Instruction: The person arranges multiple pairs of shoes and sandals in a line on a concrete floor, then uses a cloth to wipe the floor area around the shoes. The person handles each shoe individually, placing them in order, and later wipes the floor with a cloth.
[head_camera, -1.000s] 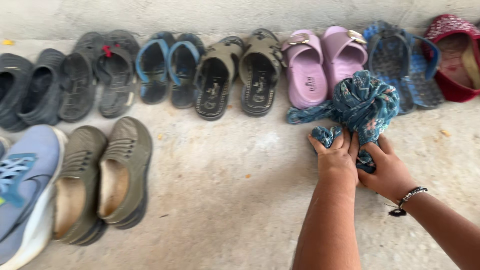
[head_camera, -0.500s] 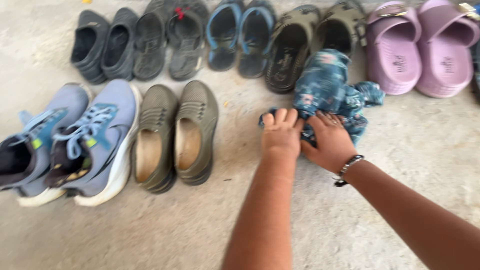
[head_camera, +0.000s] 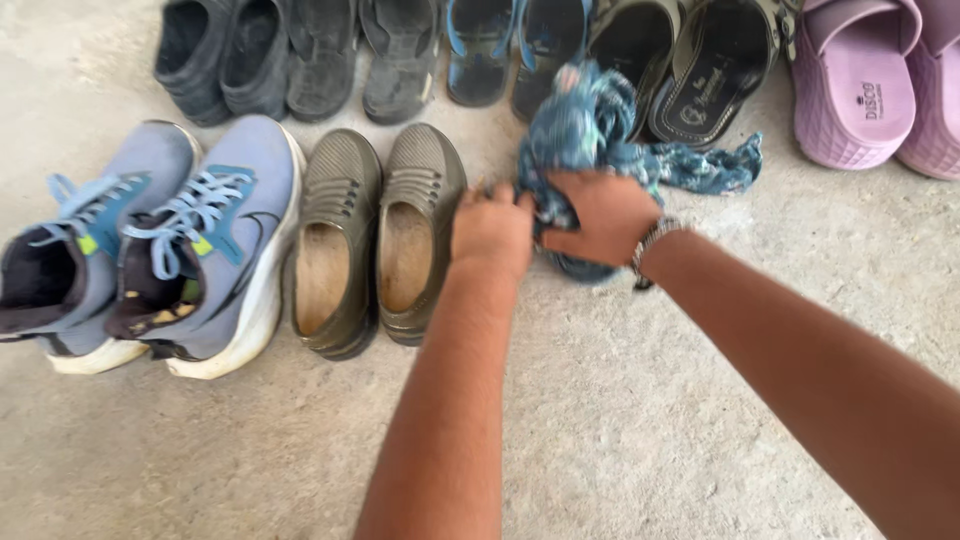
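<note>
Gripping one blue patterned cloth (head_camera: 590, 130), both hands: left hand (head_camera: 492, 230), right hand (head_camera: 598, 215), beside two olive slip-on shoes (head_camera: 375, 240).

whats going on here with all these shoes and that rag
A person crouches over a concrete floor lined with footwear. Both hands grip a bunched blue patterned cloth: the left hand at its near edge, the right hand, with a beaded bracelet at the wrist, pressed on top. The cloth lies between the olive slip-on shoes and a row of sandals. Blue sneakers stand at the left, lilac clogs at the right.
</note>
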